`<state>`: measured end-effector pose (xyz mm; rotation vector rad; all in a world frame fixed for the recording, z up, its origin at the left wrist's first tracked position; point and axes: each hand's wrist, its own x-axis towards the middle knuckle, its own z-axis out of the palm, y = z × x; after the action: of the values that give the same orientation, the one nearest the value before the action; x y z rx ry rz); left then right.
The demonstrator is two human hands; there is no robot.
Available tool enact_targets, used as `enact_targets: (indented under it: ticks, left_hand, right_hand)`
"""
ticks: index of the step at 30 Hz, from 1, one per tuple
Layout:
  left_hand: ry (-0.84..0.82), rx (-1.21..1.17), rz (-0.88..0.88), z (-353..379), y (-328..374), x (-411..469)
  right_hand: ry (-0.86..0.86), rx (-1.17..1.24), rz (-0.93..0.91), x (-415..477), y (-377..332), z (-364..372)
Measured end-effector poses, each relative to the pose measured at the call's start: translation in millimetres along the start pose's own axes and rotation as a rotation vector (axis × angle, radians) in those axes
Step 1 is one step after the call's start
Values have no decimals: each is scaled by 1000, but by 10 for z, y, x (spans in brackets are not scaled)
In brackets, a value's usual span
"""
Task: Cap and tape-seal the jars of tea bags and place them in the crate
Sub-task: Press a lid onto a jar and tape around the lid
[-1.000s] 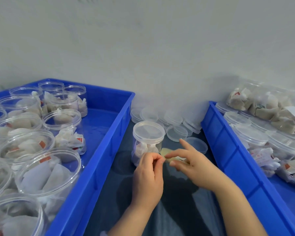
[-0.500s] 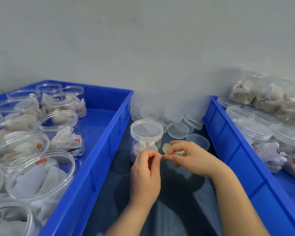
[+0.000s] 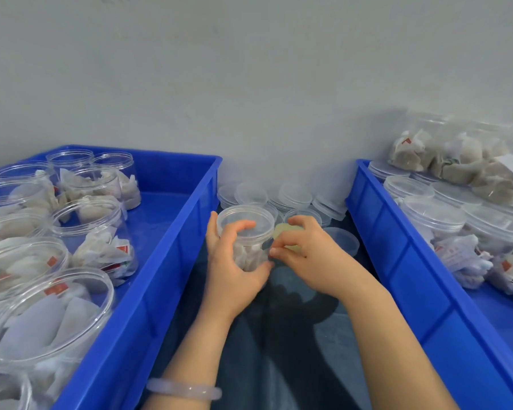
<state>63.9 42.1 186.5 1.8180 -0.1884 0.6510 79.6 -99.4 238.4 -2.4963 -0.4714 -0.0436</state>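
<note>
Head view. The left hand [image 3: 234, 261] is now gripping the capped jar of tea bags [image 3: 245, 220], fingers curled round its wall; half a second ago its fingertips were meeting those of the right hand [image 3: 311, 255] in front of the jar. The right thumb and forefinger are closing together against the jar's side, and whether clear tape lies between them cannot be told. The jar is standing upright between the left blue crate [image 3: 190, 220] and the right blue crate [image 3: 376, 214].
</note>
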Motion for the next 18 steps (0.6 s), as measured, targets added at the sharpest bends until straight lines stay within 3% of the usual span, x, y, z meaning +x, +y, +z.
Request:
enact_targets:
  ticks: [6, 18]
  left_hand:
    - [88, -27, 41, -4, -96, 40]
    - [68, -50, 28, -58, -84, 54]
  right_hand:
    - [35, -28, -8, 45, -23, -8]
    - [92, -82, -14, 72, 3, 37]
